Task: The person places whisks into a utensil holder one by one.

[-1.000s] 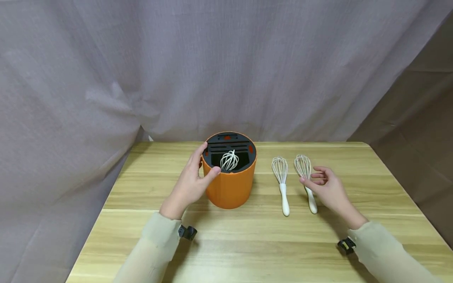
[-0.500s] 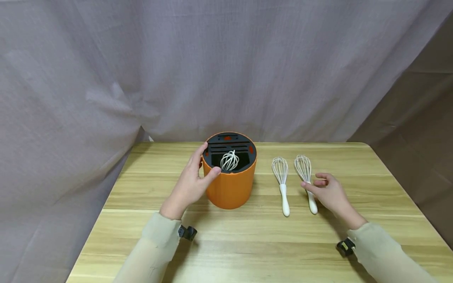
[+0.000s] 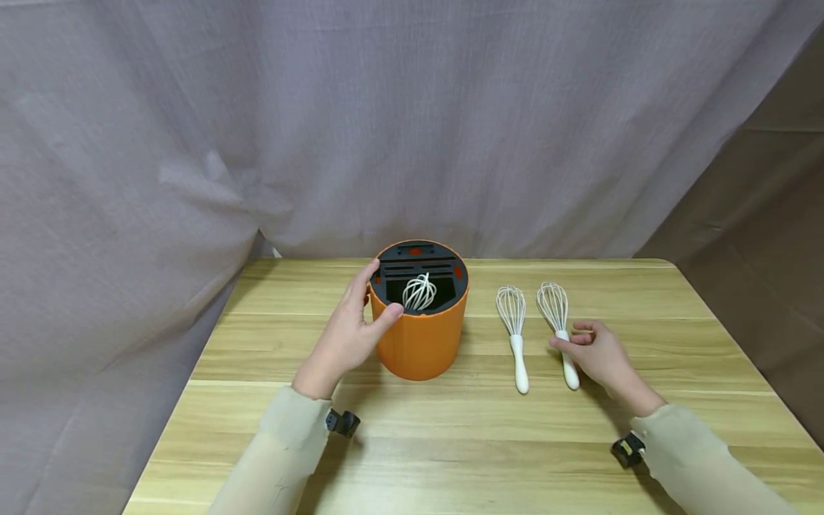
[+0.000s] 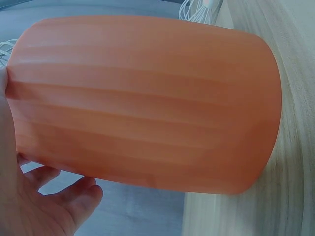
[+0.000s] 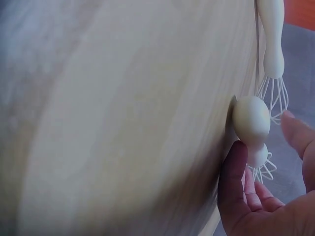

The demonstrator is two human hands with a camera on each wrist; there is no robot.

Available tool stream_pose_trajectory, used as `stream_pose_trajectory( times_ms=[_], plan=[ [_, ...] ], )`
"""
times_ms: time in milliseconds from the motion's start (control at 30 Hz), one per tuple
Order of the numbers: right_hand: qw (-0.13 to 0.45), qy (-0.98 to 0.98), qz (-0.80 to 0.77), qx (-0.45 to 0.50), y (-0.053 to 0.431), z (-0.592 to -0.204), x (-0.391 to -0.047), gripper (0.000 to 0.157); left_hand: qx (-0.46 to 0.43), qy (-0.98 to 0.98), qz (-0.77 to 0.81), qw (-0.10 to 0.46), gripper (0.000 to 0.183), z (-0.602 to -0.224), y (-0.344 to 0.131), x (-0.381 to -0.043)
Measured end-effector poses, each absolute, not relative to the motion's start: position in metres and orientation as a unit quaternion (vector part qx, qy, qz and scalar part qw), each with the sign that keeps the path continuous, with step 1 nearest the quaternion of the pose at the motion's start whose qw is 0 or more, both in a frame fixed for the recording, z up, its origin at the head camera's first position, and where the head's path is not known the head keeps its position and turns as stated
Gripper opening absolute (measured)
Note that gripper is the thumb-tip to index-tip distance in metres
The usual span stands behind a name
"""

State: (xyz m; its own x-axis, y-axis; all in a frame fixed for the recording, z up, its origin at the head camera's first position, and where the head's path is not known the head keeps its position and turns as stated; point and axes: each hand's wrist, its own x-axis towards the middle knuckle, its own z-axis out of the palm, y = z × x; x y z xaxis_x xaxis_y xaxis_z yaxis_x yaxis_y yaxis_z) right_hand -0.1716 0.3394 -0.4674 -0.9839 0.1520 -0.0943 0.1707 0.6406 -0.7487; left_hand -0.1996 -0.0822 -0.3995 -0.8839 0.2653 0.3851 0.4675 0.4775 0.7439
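Note:
An orange utensil holder [image 3: 418,347] with a black slotted top stands upright. One white whisk [image 3: 419,292] pokes its wire head out of the large opening; its handle is hidden inside. My left hand [image 3: 344,336] holds the holder's left side near the rim, thumb in front. In the left wrist view the orange wall [image 4: 147,103] fills most of the picture. Two more white whisks lie to the right. My right hand [image 3: 601,355] is at the handle of the right-hand whisk [image 3: 569,368], fingers beside it and thumb [image 5: 295,130] apart from it. The other whisk [image 3: 518,365] lies untouched.
Everything stands on a light wooden table [image 3: 450,443]. A grey curtain [image 3: 412,129] hangs behind the table's back edge, and brownish cloth [image 3: 759,236] hangs along the right. Each wrist carries a small black camera [image 3: 343,423].
My right hand has come slightly down and closer to the right-hand whisk's handle, from beside its wires. The left hand and the holder have stayed in place.

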Motion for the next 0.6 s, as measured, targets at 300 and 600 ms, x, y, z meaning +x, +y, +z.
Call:
stream_pose_trajectory(
  times_ms=[300,600],
  plan=[
    [0.016,0.913,-0.398,0.089,0.3399,-0.4701,-0.1714,0.072,-0.212,-0.856,-0.460,0.107,0.076,-0.3998,-0.0815,-0.2001],
    [0.020,0.913,-0.398,0.089,0.3386,-0.4697,-0.1724,0.060,-0.212,-0.855,-0.460,0.107,0.076,-0.4003,-0.0814,-0.2004]
  ],
)
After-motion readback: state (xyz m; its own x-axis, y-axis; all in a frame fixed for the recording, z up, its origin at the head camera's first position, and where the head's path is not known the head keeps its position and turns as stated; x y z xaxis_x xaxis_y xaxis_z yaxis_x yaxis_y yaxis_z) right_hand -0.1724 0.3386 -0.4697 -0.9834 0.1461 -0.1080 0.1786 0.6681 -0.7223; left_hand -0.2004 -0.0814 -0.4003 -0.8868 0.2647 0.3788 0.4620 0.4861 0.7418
